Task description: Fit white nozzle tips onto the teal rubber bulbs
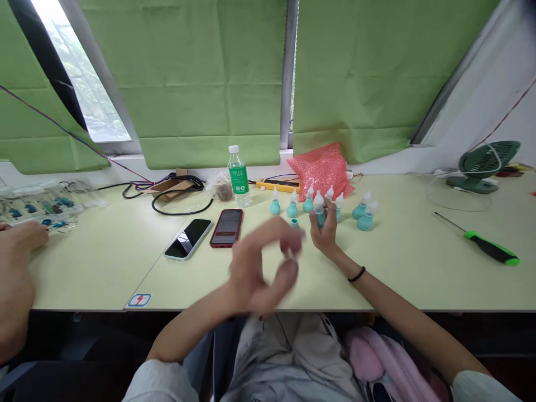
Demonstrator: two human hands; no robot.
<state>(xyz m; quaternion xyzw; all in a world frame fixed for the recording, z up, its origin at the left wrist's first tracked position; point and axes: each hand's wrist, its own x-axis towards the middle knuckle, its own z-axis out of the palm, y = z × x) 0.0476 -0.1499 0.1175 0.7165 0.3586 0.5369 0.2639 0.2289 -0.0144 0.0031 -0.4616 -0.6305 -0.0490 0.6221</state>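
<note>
Several small teal bottles with frosted pointed tops stand on the pale table, among them a left one (275, 202) and a right one (365, 219). My right hand (325, 228) has its fingers wrapped round one teal bottle (319, 209) within the group. Nearer the camera, my left hand (268, 268) is raised above the table, blurred, with thumb and fingertips pinched on something small and whitish that I cannot make out. Just beyond it, a teal bottle without a top (294, 223) is partly hidden.
Two phones (188, 239) (226, 228), a water bottle (239, 177) and a black cable (182, 213) lie or stand to the left. Behind are pink bubble wrap (322, 170) and a yellow tool (277, 185). A screwdriver (489, 247) and fan (481, 164) are right; another person's hand (25, 240) is far left.
</note>
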